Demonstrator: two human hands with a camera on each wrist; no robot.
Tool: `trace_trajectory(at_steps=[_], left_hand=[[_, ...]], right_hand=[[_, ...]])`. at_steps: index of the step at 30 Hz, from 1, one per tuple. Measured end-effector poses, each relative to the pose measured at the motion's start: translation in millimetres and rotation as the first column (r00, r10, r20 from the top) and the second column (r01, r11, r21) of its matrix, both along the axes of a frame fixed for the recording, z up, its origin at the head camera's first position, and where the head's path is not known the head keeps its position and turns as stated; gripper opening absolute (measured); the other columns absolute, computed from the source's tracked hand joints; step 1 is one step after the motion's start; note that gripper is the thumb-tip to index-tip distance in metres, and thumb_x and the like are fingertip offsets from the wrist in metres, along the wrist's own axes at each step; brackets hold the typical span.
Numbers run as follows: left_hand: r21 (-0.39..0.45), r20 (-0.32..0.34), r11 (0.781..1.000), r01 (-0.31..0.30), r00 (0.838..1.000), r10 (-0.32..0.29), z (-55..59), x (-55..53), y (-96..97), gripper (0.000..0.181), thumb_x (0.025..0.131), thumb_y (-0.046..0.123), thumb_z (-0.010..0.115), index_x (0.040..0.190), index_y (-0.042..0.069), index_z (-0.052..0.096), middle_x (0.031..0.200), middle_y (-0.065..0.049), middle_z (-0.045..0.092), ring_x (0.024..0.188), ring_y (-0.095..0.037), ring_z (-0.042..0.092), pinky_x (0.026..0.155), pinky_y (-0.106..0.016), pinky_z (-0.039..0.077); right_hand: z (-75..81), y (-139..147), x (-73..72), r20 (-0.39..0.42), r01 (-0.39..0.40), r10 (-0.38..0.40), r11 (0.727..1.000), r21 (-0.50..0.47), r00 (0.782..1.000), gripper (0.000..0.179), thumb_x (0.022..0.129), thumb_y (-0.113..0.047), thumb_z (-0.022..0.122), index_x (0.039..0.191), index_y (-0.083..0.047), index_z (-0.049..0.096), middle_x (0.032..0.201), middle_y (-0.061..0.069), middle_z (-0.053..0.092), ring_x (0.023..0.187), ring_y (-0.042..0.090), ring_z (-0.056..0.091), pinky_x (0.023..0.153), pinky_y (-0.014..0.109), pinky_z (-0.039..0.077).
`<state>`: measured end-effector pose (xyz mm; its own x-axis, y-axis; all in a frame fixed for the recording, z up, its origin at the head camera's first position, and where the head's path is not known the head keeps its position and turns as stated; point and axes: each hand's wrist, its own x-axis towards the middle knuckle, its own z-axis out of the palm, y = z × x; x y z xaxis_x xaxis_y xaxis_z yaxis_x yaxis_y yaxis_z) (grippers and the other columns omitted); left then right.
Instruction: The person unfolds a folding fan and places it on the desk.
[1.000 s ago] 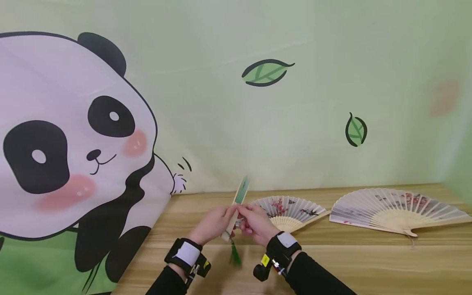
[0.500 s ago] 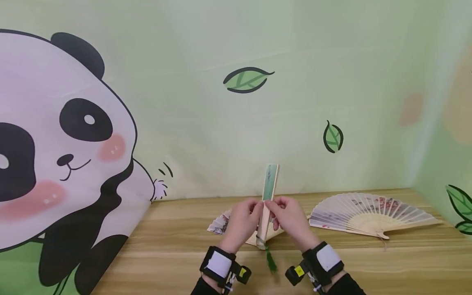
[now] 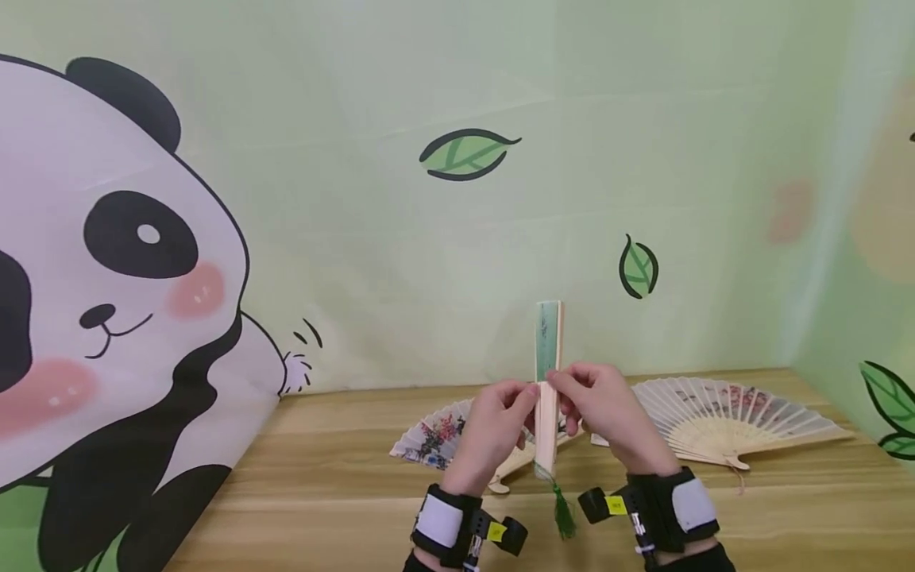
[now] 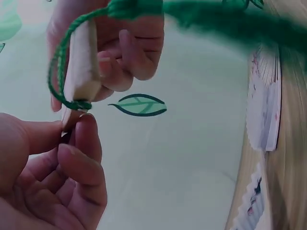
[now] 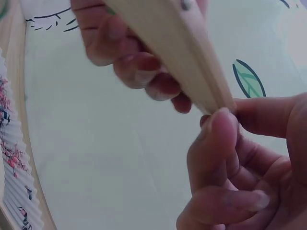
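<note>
A folded hand fan [image 3: 546,421] with pale wooden ribs and a green upper part stands almost upright above the table. My left hand [image 3: 499,425] pinches its left edge between thumb and fingers. On the opposite edge, my right hand [image 3: 604,405] pinches it at about the same height. From the fan's lower end hangs a green tassel [image 3: 563,512], its cord looped through the wood in the left wrist view. Behind my hands lies a spread fan with red blossoms [image 3: 445,435], partly hidden by my left hand and the folded fan.
Another spread fan [image 3: 729,421], white and lilac, lies at the right on the wooden table [image 3: 322,477]. A green backdrop [image 3: 357,238] with a printed panda rises along the table's back and left edges.
The folded fan has turned from a slant to nearly upright, both hands still pinching it. Hands and fan have shifted right in view, while the head view has swung right too.
</note>
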<state>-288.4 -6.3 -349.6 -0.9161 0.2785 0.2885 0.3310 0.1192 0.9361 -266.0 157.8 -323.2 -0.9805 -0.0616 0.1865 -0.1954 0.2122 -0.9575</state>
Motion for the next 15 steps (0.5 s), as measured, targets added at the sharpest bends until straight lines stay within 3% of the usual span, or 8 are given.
trace_trajectory(at_steps=[5,9,15], left_hand=[[0.029,0.009,0.999,-0.039,0.999,0.039,4.2,3.4,-11.9,0.023,0.102,0.023,0.057,0.101,0.006,0.072,0.074,-0.004,0.065,0.061,-0.014,0.057,0.043,-0.018,0.038],[0.056,0.029,0.998,-0.003,1.0,0.002,3.5,6.0,-11.3,0.023,0.103,0.024,0.057,0.101,0.007,0.072,0.077,-0.004,0.066,0.067,-0.023,0.06,0.043,-0.018,0.039],[0.104,0.066,0.995,-0.014,0.998,0.007,-3.7,6.0,-7.1,0.023,0.103,0.025,0.057,0.102,0.008,0.072,0.079,-0.004,0.065,0.064,-0.015,0.056,0.043,-0.017,0.038]], right_hand=[[4.6,-10,-1.0,-0.02,-0.028,0.029,0.999,0.019,0.999,0.032,0.101,-0.029,0.059,0.09,0.001,0.062,0.066,0.004,0.051,0.052,0.015,0.053,0.043,0.02,0.035],[6.3,-11,2.9,-0.028,-0.011,0.011,1.0,0.008,1.0,0.031,0.101,-0.026,0.06,0.087,0.002,0.06,0.064,0.004,0.05,0.051,0.015,0.052,0.044,0.02,0.039],[0.4,-10,5.4,-0.018,0.019,-0.019,1.0,-0.02,1.0,0.032,0.101,-0.026,0.06,0.086,0.003,0.06,0.064,0.003,0.049,0.051,0.014,0.051,0.045,0.02,0.041]])
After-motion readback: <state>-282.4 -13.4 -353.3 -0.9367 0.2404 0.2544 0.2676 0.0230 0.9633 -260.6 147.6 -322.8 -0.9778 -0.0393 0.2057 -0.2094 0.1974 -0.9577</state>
